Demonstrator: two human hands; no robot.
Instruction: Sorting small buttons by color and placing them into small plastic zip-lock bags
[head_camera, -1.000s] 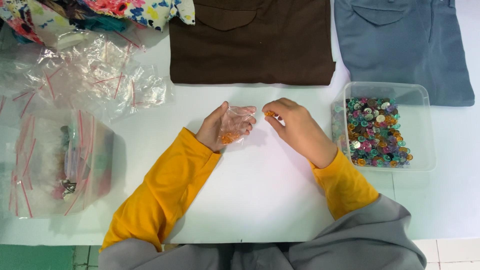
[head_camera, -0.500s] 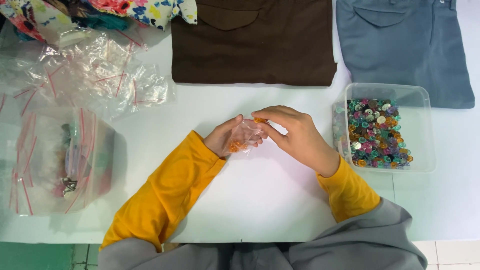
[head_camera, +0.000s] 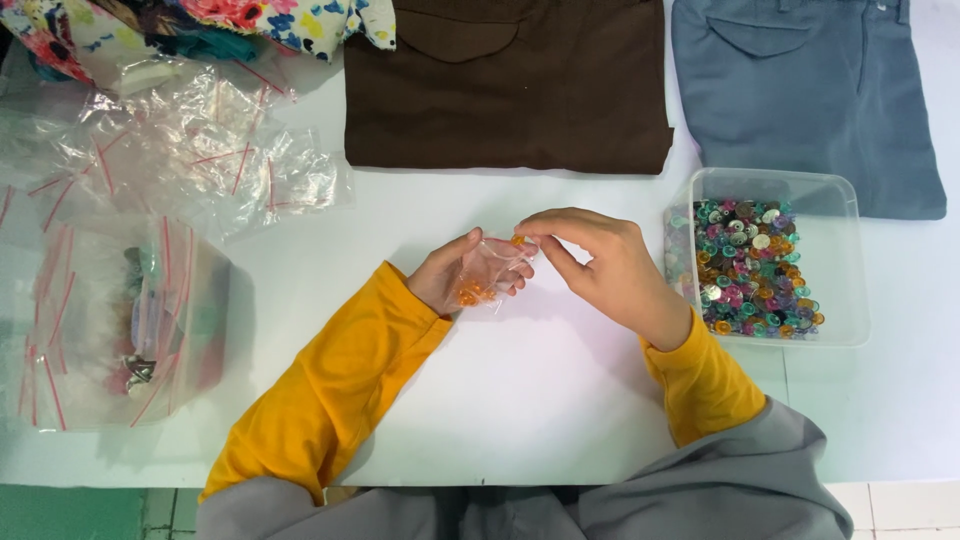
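The left hand (head_camera: 455, 275) lies palm up near the middle of the white table (head_camera: 520, 400), its fingers curled around a small clear plastic bag (head_camera: 487, 272) with a few orange beads (head_camera: 470, 294) gathered at its lower end. The right hand (head_camera: 600, 270) meets it from the right, thumb and forefinger pinched narrow at the mouth of the bag, where one orange bead (head_camera: 518, 240) shows between the fingertips. Both arms wear yellow sleeves (head_camera: 330, 390).

Just beside the right hand, toward the right edge of the table, stands a clear plastic tub (head_camera: 770, 185) full of mixed coloured beads (head_camera: 750, 265). At the far edge lie folded brown trousers (head_camera: 510, 90) in the middle and folded blue-grey trousers (head_camera: 800, 90) toward the far right corner, the latter touching the tub's far rim. A flowered cloth (head_camera: 250, 20) sits in the far left corner. Below it a heap of empty clear bags with red strips (head_camera: 200, 150) spreads along the left side, and a larger clear bag (head_camera: 120, 320) holding small dark and metal bits rests at the left edge, well apart from the hands.
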